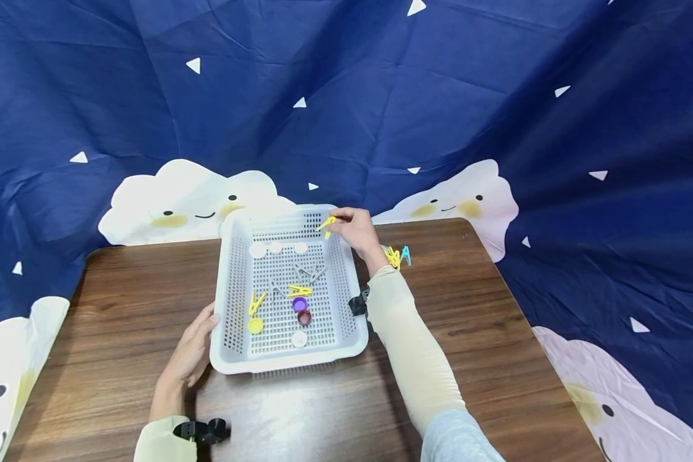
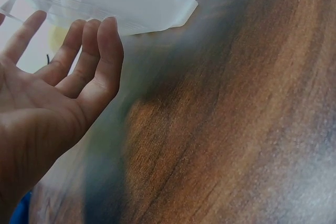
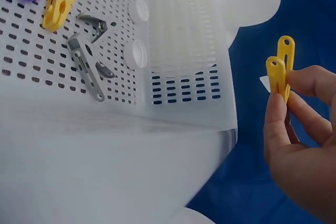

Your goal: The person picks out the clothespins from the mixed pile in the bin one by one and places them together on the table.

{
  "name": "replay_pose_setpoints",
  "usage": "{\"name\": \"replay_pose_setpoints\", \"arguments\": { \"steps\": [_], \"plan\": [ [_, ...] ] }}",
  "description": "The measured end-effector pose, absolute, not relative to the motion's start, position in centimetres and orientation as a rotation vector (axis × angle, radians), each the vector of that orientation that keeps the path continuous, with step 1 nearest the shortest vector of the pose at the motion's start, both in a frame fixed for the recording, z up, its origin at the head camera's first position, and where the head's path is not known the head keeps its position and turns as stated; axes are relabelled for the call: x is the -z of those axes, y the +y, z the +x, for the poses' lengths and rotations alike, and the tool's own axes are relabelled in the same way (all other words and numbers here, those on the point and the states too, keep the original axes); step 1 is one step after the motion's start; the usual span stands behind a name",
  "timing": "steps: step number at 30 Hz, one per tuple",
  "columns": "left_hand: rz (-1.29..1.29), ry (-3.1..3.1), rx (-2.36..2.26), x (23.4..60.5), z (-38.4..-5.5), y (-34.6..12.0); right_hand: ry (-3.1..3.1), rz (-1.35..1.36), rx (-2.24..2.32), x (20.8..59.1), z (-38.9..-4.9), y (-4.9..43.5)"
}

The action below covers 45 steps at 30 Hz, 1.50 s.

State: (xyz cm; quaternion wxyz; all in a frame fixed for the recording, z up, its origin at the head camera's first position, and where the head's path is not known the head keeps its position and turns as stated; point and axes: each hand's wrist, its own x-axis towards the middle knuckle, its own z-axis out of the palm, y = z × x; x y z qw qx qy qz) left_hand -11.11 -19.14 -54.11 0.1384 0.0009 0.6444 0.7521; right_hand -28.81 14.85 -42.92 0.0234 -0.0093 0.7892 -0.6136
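Observation:
My right hand (image 1: 355,229) pinches a yellow clothespin (image 3: 278,72) between thumb and fingers, above the far right corner of a white plastic basket (image 1: 224,333). My left hand (image 1: 192,350) touches the basket's left outer side with loosely bent fingers, as the left wrist view also shows. In the basket lie yellow clothespins (image 1: 299,290), grey clothespins (image 3: 86,66) and several bottle caps. Among these are a purple cap (image 1: 299,304), a dark red cap (image 1: 304,317), a yellow cap (image 1: 256,326) and a white cap (image 1: 299,339). More white caps (image 3: 136,54) line the far end.
Right of the basket, partly behind my right forearm, lie yellow clothespins (image 1: 393,257) and a blue clothespin (image 1: 406,255) on the brown wooden table (image 1: 450,295). A dark blue cloth (image 1: 346,83) with clouds and white triangles hangs behind the table.

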Motion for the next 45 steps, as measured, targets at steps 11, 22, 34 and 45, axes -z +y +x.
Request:
{"name": "replay_pose_setpoints", "arguments": {
  "steps": [11, 22, 34, 45],
  "plan": [
    [-0.016, 1.86, -2.173, 54.1, -11.1, -19.3, 2.447, 0.005, 1.913, 43.1, -29.1, 16.2],
    [-0.024, 1.85, -2.173, 53.9, -11.1, -19.3, 2.506, 0.067, 1.827, 43.9, -28.9, 18.7],
    [-0.019, 1.84, -2.181, 54.0, -11.1, -19.2, 2.561, 0.152, 1.755, 45.6, -28.9, 20.9],
    [-0.026, 1.853, -2.168, 54.0, -11.1, -19.3, 2.649, 0.21, 1.703, 46.6, -28.5, 22.9]
  ]
}}
